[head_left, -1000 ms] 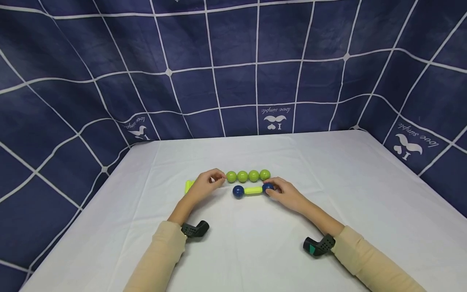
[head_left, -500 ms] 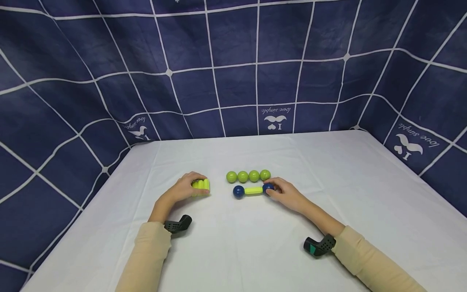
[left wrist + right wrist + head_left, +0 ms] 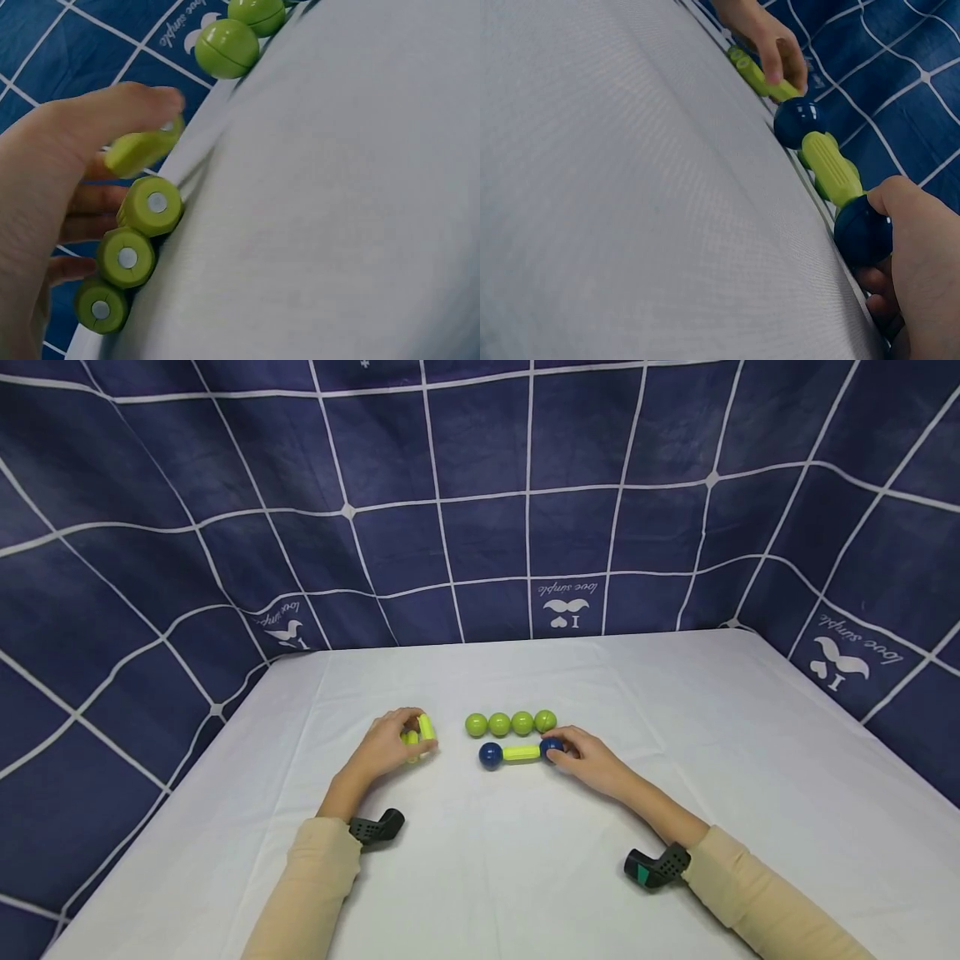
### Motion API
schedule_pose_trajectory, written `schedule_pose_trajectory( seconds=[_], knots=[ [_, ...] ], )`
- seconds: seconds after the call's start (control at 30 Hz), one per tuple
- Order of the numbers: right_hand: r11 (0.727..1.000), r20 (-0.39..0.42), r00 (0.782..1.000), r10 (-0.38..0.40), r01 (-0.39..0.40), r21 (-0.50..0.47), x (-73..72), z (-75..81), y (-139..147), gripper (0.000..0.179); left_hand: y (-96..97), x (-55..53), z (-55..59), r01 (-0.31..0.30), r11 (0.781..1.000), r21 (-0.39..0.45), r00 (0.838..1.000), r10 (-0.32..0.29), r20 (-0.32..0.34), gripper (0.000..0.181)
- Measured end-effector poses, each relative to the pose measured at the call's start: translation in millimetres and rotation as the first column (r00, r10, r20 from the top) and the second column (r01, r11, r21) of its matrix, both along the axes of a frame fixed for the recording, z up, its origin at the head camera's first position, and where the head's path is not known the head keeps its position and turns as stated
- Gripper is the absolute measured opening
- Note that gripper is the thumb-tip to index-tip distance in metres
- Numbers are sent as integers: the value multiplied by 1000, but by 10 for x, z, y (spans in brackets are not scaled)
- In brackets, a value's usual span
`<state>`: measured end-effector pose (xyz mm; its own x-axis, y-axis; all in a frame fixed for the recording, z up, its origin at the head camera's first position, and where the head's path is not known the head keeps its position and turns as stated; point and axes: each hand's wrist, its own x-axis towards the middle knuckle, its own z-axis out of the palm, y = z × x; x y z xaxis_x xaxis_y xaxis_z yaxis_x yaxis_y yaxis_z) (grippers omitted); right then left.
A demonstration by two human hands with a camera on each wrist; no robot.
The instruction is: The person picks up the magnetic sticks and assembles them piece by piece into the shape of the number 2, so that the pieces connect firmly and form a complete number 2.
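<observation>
My left hand [image 3: 388, 745] pinches a yellow-green magnetic rod [image 3: 142, 150] between thumb and fingers, tilted and raised off the others. Right under it, several like rods [image 3: 127, 257] lie side by side on the cloth, each with a silvery disc in its end. My right hand [image 3: 592, 760] grips a dark blue ball [image 3: 862, 231]. That ball is joined to a yellow-green rod [image 3: 521, 752], whose other end meets a second blue ball [image 3: 491, 755]; the three form a straight bar on the table. Behind the bar stands a row of several green balls [image 3: 498, 724].
A white cloth covers the table [image 3: 480, 860]. Along its back and sides hangs a navy curtain [image 3: 480, 527] with white grid lines. Both wrists wear a black camera mount [image 3: 657, 866].
My left hand moved left from beside the green balls to the rods, closed over the group, and has now lifted one rod. My right hand stays on the blue ball.
</observation>
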<state>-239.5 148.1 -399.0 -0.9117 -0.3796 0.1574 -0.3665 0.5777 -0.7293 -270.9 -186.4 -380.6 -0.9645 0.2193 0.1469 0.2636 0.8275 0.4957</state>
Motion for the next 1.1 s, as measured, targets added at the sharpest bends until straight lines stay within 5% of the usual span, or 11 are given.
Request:
schedule_pose_trajectory(
  seconds=[0.43, 0.53, 0.7, 0.9, 1.1],
  knots=[
    [1000, 17, 1000, -5, 5, -4, 2, 4, -11, 37, 176, 27, 57, -2, 970, 244, 996, 23, -83, 46],
    [1000, 14, 1000, -7, 7, 0, 0, 3, -7, 38, 358, 82, 132, 8, 939, 344, 999, 8, -44, 46],
    [1000, 25, 1000, 1, 0, -16, -5, 11, -5, 39, 783, 255, 239, 13, 858, 514, 996, -59, 73, 45],
    [998, 28, 999, 22, -20, -60, -32, 0, 3, 39, 1199, 492, 194, 33, 817, 576, 957, -192, 218, 48],
    [997, 16, 999, 48, -47, -64, -31, -15, 26, 40, 1391, 620, 53, 32, 788, 615, 908, -280, 311, 44]
  ],
)
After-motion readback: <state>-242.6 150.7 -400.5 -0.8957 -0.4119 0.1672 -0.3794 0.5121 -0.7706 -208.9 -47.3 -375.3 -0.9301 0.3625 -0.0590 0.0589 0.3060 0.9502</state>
